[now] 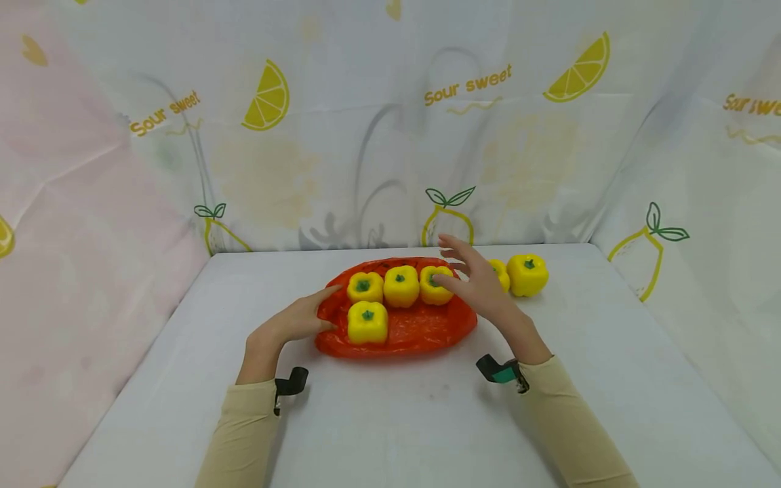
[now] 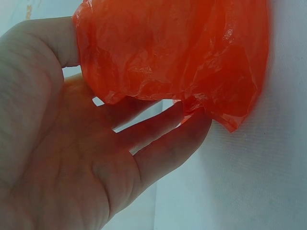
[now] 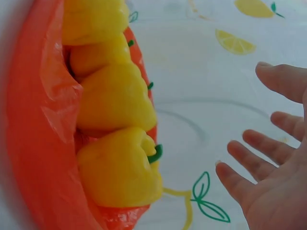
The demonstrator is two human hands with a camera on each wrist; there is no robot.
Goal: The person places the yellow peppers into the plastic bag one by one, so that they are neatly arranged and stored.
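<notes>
desk (image 1: pixel 396 420) nearest, then red bag (image 1: pixel 421 332) with four peppers inside. left hand (image 1: pixel 289 322) touches the bag's left side; tips hidden by film, can't tell if it grips. right hand (image 1: pixel 485 288) is over the right end, fingers spread, holding nothing. front pepper (image 1: pixel 368 322): could roll out if a left tug folds the soft rim. back row (image 1: pixel 401 288): a low right sweep could knock it. two loose peppers (image 1: pixel 528 275) farther right.
</notes>
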